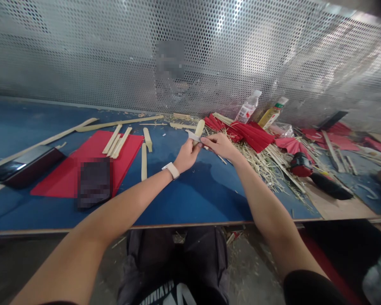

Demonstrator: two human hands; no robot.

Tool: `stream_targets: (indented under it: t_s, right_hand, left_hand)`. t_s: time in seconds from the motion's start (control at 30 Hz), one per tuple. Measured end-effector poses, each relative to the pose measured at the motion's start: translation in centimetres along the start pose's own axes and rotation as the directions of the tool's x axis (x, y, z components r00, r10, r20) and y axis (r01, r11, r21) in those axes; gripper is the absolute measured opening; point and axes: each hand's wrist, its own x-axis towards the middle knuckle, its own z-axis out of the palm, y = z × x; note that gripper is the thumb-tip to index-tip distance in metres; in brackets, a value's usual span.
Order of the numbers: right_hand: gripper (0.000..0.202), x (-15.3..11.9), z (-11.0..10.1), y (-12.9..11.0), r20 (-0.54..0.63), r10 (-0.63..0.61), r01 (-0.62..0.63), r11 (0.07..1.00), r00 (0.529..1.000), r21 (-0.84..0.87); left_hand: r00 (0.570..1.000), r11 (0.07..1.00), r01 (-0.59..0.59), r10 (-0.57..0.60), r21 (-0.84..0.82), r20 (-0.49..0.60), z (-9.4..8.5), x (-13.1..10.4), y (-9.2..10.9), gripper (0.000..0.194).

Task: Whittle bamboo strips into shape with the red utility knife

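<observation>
Surface: blue workbench (pixel 193 199) backed by a perforated metal screen (pixel 114 51).
Left end: phone (pixel 22 167), then red sheet (pixel 82 161) bearing bamboo slats (pixel 116 142).
Left hand (pixel 186 156): fingers closed around an upright bamboo stick (pixel 199 128), mid-bench.
Right hand (pixel 220 145): fingers pinched on a small blade (pixel 193 136) against the stick.
Right end: red folded fans (pixel 250 135), bamboo shavings (pixel 266 165), two bottles (pixel 260 110).

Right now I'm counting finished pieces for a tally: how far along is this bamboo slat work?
Looks done: several trimmed slats lie on the red sheet, with shavings heaped at right. In hand: the left hand grips one slat while the right hand works a small blade against it. Left: long uncut strips near the mesh wall.
</observation>
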Motion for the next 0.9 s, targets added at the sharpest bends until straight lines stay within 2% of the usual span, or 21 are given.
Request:
stream_targets:
  t_s: [0.27, 0.67, 0.9]
  right_hand:
    - [0.067, -0.08, -0.04, -0.06, 0.006, 0.009, -0.009, 0.999, 1.0, -0.032]
    - [0.069, 0.09, -0.19, 0.01, 0.003, 0.026, -0.026, 0.999, 1.0, -0.045]
    - [0.072, -0.05, -0.14, -0.26, -0.007, 0.025, -0.025, 0.999, 1.0, -0.03]
  left_hand:
    - [0.999, 0.999, 0.037, -0.037, -0.013, 0.02, -0.05, -0.02, -0.17, 0.019]
    - [0.999, 0.999, 0.021, -0.02, 0.04, -0.038, 0.3, 0.07, -0.13, 0.011]
    - [1.0, 1.0, 0.023, -0.023, -0.001, -0.007, 0.19, 0.1, -0.42, 0.013]
